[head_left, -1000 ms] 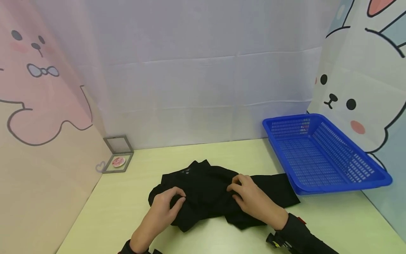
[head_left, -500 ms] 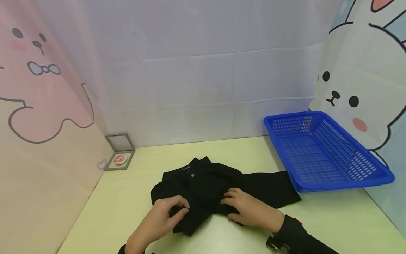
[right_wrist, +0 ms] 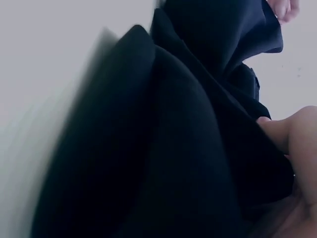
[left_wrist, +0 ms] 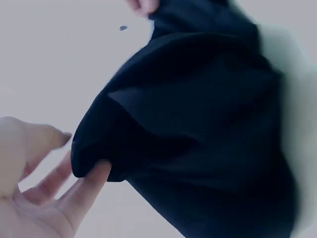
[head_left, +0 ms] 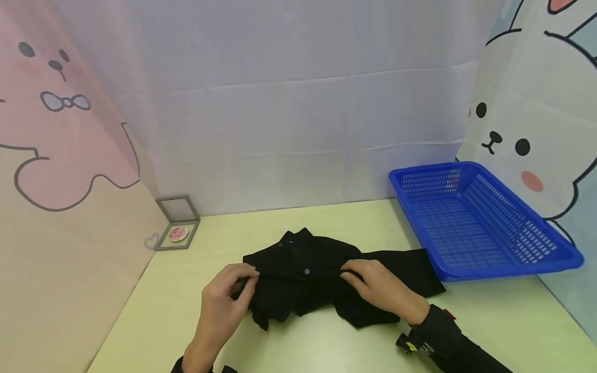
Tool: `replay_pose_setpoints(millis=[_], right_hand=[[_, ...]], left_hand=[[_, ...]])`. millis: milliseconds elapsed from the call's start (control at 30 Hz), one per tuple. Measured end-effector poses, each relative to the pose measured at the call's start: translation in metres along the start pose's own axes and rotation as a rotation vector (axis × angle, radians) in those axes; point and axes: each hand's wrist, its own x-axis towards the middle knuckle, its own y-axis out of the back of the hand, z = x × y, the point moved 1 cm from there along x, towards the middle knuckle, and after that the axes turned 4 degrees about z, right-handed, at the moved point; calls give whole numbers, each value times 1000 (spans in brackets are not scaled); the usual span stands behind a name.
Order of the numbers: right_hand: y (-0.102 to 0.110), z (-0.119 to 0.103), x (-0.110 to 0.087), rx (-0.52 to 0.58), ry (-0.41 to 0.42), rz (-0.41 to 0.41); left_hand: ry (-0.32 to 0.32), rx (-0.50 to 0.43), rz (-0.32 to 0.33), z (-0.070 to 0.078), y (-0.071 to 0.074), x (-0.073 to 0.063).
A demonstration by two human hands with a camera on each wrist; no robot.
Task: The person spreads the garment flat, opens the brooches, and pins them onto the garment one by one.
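Observation:
A black shirt (head_left: pixel 298 290) lies rumpled on the table, its collar toward the back and a button showing near its middle. One sleeve stretches right to the blue basket. My left hand (head_left: pixel 228 292) pinches the cloth at the shirt's left side, thumb and fingers meeting there. In the left wrist view, fingers of that hand (left_wrist: pixel 81 191) lie against the edge of the black cloth (left_wrist: pixel 198 119). On the right part, my right hand (head_left: pixel 380 287) pinches a fold between thumb and fingers. The right wrist view shows the thumb on the fabric (right_wrist: pixel 188 139), other fingertips hidden.
A blue plastic basket (head_left: pixel 555 261) stands at the right, close to the sleeve's end. A small grey-framed box (head_left: pixel 171 243) with its lid up sits at the back left, a pink round thing inside. Printed curtains (head_left: pixel 280 119) border the table (head_left: pixel 140 311).
The left hand has risen and moved left, lifting the front cloth. The right hand dipped toward me, then went back up with a fold. The shirt's near edge has drawn away from me.

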Motion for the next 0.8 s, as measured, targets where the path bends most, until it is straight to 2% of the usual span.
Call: replay_pose_setpoints(millis=[100,167,233,267,333,400,433,500,567,700,800], right_hand=[[3,4,-1,42,-14,23],[4,4,-1,61,-4,29],[4,2,-1,78,7,26],[4,1,0,81,11,21],[4,-1,0,79,16,3],[4,-5,-1,52,16,-17],[4,-6,-2,29,17,-26],[6,-10,-5,-28,33,-33],[7,-15,-8,-93,82,-15],[5,-25,-13,-243,285,78],[0,-36,-17,-328,433,149]], left_hand=[[-106,-35,-112,4,-11,-9],[-170,-26,-236,7,-18,-15],[-200,5,-390,9,-26,-20],[-195,30,-475,9,-30,-22],[-145,92,-636,9,-36,-26],[-82,168,-755,6,-42,-29],[-52,202,-793,4,-44,-30],[-14,269,-834,0,-48,-33],[6,324,-854,-4,-51,-37],[19,379,-868,-2,-54,-41],[-2,409,-830,7,-54,-39]])
